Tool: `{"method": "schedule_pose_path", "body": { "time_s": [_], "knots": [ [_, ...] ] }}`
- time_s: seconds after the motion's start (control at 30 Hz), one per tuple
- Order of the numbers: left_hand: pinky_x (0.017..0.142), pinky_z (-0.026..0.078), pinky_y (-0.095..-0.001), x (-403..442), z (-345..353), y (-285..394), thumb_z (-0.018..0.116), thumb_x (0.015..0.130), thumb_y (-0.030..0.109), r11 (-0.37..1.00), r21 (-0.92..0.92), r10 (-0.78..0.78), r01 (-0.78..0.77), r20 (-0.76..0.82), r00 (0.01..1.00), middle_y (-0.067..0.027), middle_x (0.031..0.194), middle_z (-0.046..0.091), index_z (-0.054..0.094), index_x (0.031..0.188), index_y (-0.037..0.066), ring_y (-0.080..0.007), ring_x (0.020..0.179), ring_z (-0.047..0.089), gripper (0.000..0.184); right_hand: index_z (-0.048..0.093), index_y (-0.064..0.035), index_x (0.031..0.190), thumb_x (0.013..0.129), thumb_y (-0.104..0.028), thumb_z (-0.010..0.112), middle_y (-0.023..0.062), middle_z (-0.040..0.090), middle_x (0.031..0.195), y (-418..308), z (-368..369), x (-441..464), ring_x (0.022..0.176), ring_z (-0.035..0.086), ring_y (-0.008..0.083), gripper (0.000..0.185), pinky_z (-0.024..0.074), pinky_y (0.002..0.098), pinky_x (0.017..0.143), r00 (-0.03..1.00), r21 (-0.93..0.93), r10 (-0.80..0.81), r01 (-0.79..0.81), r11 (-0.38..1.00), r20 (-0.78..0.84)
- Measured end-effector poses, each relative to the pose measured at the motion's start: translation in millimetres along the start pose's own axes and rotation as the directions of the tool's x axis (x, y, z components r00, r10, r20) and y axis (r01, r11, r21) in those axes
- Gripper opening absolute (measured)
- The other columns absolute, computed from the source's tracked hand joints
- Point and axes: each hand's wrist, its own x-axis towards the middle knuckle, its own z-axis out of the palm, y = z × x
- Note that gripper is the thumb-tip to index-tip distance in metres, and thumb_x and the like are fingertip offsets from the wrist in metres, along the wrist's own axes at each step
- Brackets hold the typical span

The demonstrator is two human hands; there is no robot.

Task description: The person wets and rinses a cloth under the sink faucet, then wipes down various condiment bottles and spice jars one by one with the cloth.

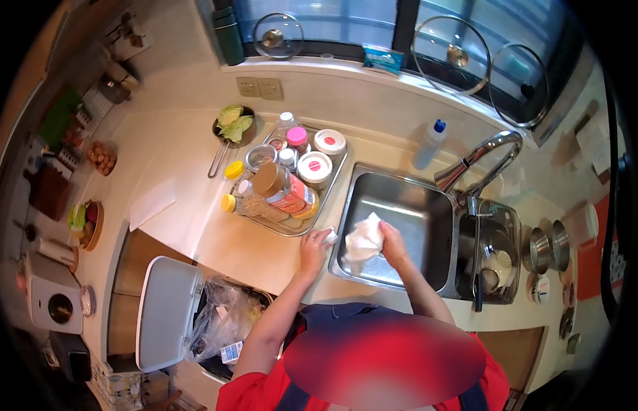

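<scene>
In the head view, my right hand [394, 244] is closed on a crumpled white cloth or paper towel [364, 237]; I cannot tell which. The white sheet hangs over the left part of the steel sink basin [381, 188]. My left hand [312, 252] is at the counter edge just left of the sink, its fingers closed around a small white wad [330, 236]. Directly beyond that hand stands a metal tray [291, 231] crowded with jars, among them a big brown-lidded jar [281, 188] that leans over, and white-lidded tubs [314, 169].
A chrome faucet [480, 168] arches over the sink's right side, near a second basin with dishes. A spray bottle [428, 145] stands behind. Below the counter, a bin with its lid [169, 312] raised holds plastic bags. A pan with leafy greens [235, 127] sits at the back.
</scene>
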Motion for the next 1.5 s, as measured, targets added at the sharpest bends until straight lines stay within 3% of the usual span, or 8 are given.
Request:
{"method": "schedule_pose_path", "body": {
  "time_s": [0.17, 0.23, 0.57, 0.73, 0.9, 1.17, 1.33, 1.5],
  "knots": [
    [0.086, 0.044, -0.0361, -7, -14, 4, 0.067, 0.07, 0.002, 0.976, -0.185, -0.09, 0.117, 0.15, 0.985, -0.0123, 0.103, 0.063, 0.064, 0.107, 0.011, -0.0296, 0.096, 0.057, 0.038, 0.058, -0.0046, 0.116, 0.094, -0.037, 0.047, 0.003, 0.062, 0.094, -43, -33, -11, 0.082, 0.056, 0.01, 0.041, 0.0453, 0.0248, 0.072, 0.982, -0.596, -0.188, 0.148, 0.789, -0.005],
    [0.086, 0.045, -0.0353, -16, -19, 5, 0.068, 0.071, 0.004, 0.983, -0.16, -0.053, 0.087, 0.207, 0.977, -0.0119, 0.104, 0.063, 0.065, 0.107, 0.011, -0.0284, 0.098, 0.057, 0.038, 0.058, -0.0038, 0.116, 0.095, -0.037, 0.044, 0.0043, 0.062, 0.098, -60, -27, -22, 0.086, 0.058, 0.0096, 0.042, 0.047, 0.0251, 0.07, 0.997, 0.002, -0.041, 0.041, 0.999, -0.064],
    [0.079, 0.048, -0.0325, -46, -75, 7, 0.07, 0.069, 0.004, 0.983, -0.14, -0.124, 0.119, -0.028, 0.992, -0.0114, 0.097, 0.065, 0.067, 0.101, 0.007, -0.0264, 0.089, 0.061, 0.032, 0.061, -0.0013, 0.107, 0.093, -0.033, 0.049, 0.0031, 0.062, 0.096, -46, -7, -11, 0.085, 0.054, 0.0108, 0.037, 0.0403, 0.0252, 0.078, 0.996, -0.285, -0.026, 0.05, 0.957, 0.088],
    [0.081, 0.048, -0.0326, -47, -122, -70, 0.068, 0.071, 0.005, 0.912, -0.096, -0.403, 0.4, -0.398, 0.824, -0.0148, 0.101, 0.063, 0.064, 0.105, 0.004, -0.0266, 0.092, 0.06, 0.035, 0.052, 0.0088, 0.114, 0.093, -0.033, 0.046, 0.0158, 0.059, 0.113, -59, 27, -18, 0.103, 0.057, 0.0212, 0.048, 0.0433, 0.0336, 0.09, 0.944, 0.12, 0.036, -0.08, 0.99, 0.328],
    [0.093, 0.038, -0.0414, -22, -149, -122, 0.074, 0.068, 0.019, 0.832, 0.268, -0.421, 0.485, -0.265, 0.868, -0.0183, 0.109, 0.056, 0.056, 0.116, 0.003, -0.0333, 0.104, 0.051, 0.054, 0.048, 0.0047, 0.118, 0.092, -0.033, 0.047, 0.0221, 0.05, 0.126, -56, 36, -10, 0.114, 0.052, 0.0275, 0.046, 0.0388, 0.0386, 0.098, 0.892, 0.277, 0.019, -0.16, 0.948, 0.451],
    [0.099, 0.028, -0.0484, 91, -105, 0, 0.077, 0.066, 0.035, 0.948, 0.169, -0.128, 0.27, -0.576, 0.808, -0.0214, 0.123, 0.045, 0.043, 0.122, 0.0, -0.0366, 0.12, 0.038, 0.075, 0.065, 0.0005, 0.079, 0.088, -0.024, 0.06, -0.0012, 0.052, 0.07, -40, 35, -20, 0.069, 0.047, 0.0092, 0.026, 0.0361, 0.0243, 0.061, 0.915, -0.621, -0.19, 0.383, 0.684, 0.355],
    [0.1, 0.025, -0.052, 121, -91, -5, 0.076, 0.064, 0.042, 0.839, 0.339, -0.195, 0.425, -0.541, 0.818, -0.0193, 0.125, 0.045, 0.046, 0.12, 0.005, -0.0353, 0.123, 0.036, 0.074, 0.058, 0.0009, 0.11, 0.097, -0.036, 0.042, 0.0058, 0.064, 0.095, -47, 26, -23, 0.083, 0.059, 0.0123, 0.042, 0.0465, 0.0247, 0.073, 0.992, -0.054, -0.071, 0.077, 0.996, 0.109],
    [0.098, 0.029, -0.0464, 111, -88, -19, 0.081, 0.059, 0.028, 0.98, 0.178, 0.022, 0.087, -0.533, 0.846, -0.0159, 0.122, 0.048, 0.052, 0.111, 0.008, -0.035, 0.12, 0.039, 0.063, 0.043, -0.0037, 0.127, 0.095, -0.044, 0.038, 0.0111, 0.054, 0.12, -59, 29, -24, 0.111, 0.053, 0.0249, 0.052, 0.0398, 0.0418, 0.098, 0.972, 0.378, -0.008, -0.083, 0.922, 0.234]
  ]
}}
